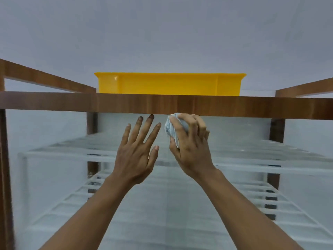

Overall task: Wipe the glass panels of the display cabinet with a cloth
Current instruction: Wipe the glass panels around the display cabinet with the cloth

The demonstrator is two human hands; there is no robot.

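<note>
Just under the wooden rail of the cabinet, head view: right hand raised, back to the camera, fingers and thumb curled round a bunched pale cloth. Grips it firmly, wad bulging out on the side toward the other hand. Top of the cloth touching or almost touching the rail's lower edge; cannot tell which. Cloth held up at the glass panel below the rail; contact with the glass unclear.

Beside the cloth, also just below the rail: left hand, holding nothing, fingers straight and spread, thumb out toward the cloth, near it but apart. Two longest fingertips dark, reaching close up to the rail. Cannot tell whether the palm rests on the glass.

Above the rail, showing over it: yellow tray, long side to the camera, roughly centred. Below the rail, behind the glass: white wire shelves, one under another. Near each end of the rail, wooden posts running down. Beyond the rail, pale wall.
</note>
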